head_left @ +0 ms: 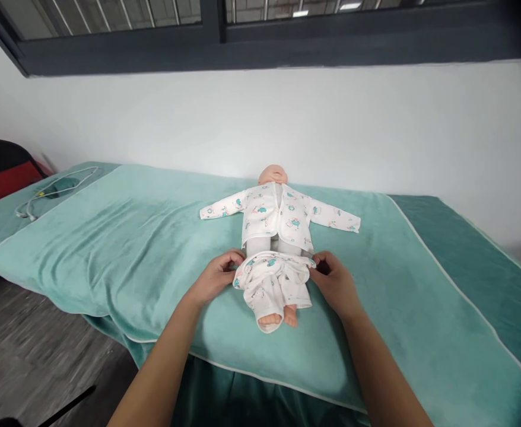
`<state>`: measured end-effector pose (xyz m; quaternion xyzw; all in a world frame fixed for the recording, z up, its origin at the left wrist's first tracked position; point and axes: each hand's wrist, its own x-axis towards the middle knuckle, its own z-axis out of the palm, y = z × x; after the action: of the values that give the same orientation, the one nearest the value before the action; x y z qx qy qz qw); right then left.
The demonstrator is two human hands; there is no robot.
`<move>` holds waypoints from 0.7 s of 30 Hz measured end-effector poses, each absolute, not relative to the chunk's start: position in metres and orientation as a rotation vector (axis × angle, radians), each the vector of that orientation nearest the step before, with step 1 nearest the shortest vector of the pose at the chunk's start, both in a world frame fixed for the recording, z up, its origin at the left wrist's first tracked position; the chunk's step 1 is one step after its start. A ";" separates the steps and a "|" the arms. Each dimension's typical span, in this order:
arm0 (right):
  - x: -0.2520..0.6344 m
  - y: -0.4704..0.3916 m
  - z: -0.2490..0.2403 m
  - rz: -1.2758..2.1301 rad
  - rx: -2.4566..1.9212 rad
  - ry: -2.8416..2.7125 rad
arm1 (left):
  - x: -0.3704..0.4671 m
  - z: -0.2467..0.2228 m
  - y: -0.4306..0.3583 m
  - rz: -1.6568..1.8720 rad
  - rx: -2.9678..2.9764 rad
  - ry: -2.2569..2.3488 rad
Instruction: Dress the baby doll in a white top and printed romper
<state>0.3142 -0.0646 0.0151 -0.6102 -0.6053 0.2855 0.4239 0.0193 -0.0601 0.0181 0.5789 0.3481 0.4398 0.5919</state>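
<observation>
In the centre of the frame, a doll (259, 245) is laid on its back on the green cover (109, 255) of a bed, with its head near the white wall (153, 121). A patterned jacket (260, 218) is worn on it, and the trousers (273, 281) are gathered in folds around its legs, below the hem of the jacket, with the white thighs left uncovered between.

For this handling of the trousers, an equal pull at both sides would be advisable, in whichever direction the cloth is moved, so that the waistband (260, 258) is kept level and is not twisted. The folds should perhaps be loosened first, because the cloth looks bunched in the middle. Care should be taken also with the feet (291, 317): one foot is partly covered by its cuff and the other is shown below the hem, so a toe could be caught by the fabric. The jacket hem is better kept free from the fingers.

The edge of the waistband seems to be pinched by both hands, one at each side. By the left hand (219, 274) the left edge is held, with the fingers bent inward; its fingertips are partly hidden. By the right hand (335, 283) the right edge is gripped between thumb and bent forefinger. Both forearms are extended from the bottom of the frame and are inclined toward each other, almost symmetrically.
</observation>
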 end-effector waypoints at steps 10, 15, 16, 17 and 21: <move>0.309 -0.064 0.011 0.520 -1.525 -1.347 | 0.054 0.006 -0.030 1.526 1.121 1.094; 0.310 -0.057 0.010 0.491 -1.508 -1.257 | 0.060 0.004 -0.020 1.654 1.128 1.200; 0.310 -0.055 0.010 0.485 -1.502 -1.229 | 0.060 0.004 -0.020 1.644 1.125 1.207; 0.310 -0.053 0.010 0.486 -1.498 -1.210 | 0.059 0.004 -0.020 1.617 1.123 1.205; 0.307 -0.050 0.012 0.595 -1.472 -1.401 | 0.057 0.000 -0.023 1.478 1.137 1.169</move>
<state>0.3074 -0.0503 0.0118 -0.6061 -0.5768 0.2450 0.4898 0.0567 -0.0230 0.0002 0.4606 0.4733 0.5985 0.4534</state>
